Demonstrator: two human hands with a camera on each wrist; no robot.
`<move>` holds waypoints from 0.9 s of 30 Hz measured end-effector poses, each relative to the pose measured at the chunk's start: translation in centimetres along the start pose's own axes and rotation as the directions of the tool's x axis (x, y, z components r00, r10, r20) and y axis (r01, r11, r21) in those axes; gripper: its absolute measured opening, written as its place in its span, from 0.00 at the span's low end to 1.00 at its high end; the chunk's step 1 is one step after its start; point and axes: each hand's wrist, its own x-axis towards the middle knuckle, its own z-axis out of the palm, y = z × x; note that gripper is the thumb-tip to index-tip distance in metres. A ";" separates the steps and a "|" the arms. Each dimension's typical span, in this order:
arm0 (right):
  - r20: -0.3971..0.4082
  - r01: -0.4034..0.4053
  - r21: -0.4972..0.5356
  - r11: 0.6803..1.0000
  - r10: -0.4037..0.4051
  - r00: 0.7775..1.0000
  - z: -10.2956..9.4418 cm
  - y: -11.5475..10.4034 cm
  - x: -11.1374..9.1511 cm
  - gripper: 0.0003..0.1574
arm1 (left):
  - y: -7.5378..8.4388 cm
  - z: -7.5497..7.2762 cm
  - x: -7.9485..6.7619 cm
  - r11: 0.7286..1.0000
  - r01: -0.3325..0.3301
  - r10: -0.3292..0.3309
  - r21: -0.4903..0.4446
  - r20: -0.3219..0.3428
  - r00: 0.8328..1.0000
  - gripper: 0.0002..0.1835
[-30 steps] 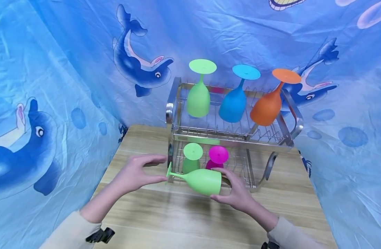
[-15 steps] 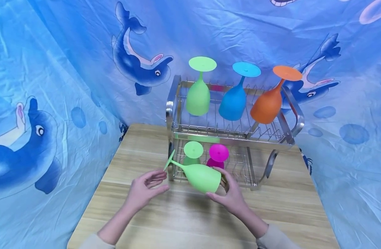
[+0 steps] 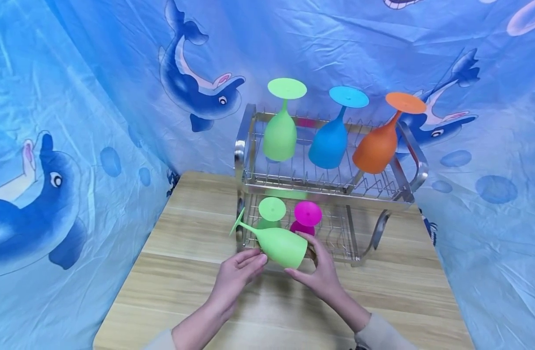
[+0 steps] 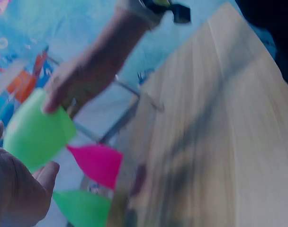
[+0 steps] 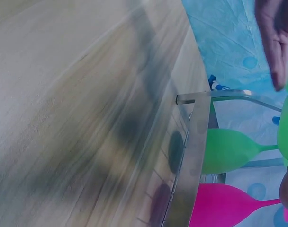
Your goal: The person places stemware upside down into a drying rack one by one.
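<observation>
My right hand [image 3: 321, 272] grips the rim end of a light green plastic goblet [image 3: 282, 247], its thumb on the near side. The goblet lies tilted in the air before the rack, its foot pointing up and left. My left hand [image 3: 238, 274] is at the underside of the bowl, near the stem end; its fingers look fairly straight in the right wrist view. In the left wrist view the green bowl [image 4: 37, 132] shows between both hands. Behind it, another green goblet [image 3: 272, 209] and a magenta goblet [image 3: 308, 214] stand upside down on the lower tier.
A two-tier metal dish rack [image 3: 293, 187] stands on the wooden table [image 3: 184, 272]. Its upper tier carries inverted goblets: green [image 3: 280, 138], blue [image 3: 329, 146] and orange [image 3: 375, 148]. A blue curtain [image 3: 118, 97] with printed dolphins hangs at the back and sides.
My left hand drops from beside the goblet's foot, then moves right to the bowl. The held goblet tips, foot up and rim down, while my right hand keeps its grip.
</observation>
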 end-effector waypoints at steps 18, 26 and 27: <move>0.064 0.214 -0.355 0.910 -0.205 0.977 -1.0 0.9 0.5 0.70 | 2.4 2.3 1.1 0.986 0.127 -0.122 -0.106 0.057 0.991 0.34; 0.061 0.295 -0.390 0.872 -0.295 0.954 -1.0 1.2 0.7 0.69 | 2.6 3.6 1.7 0.986 0.135 -0.137 -0.096 -0.010 0.991 0.35; 0.058 0.308 -0.392 0.867 -0.311 0.949 -1.0 1.2 0.7 0.69 | 2.6 3.8 1.8 0.986 0.135 -0.137 -0.098 -0.018 0.990 0.35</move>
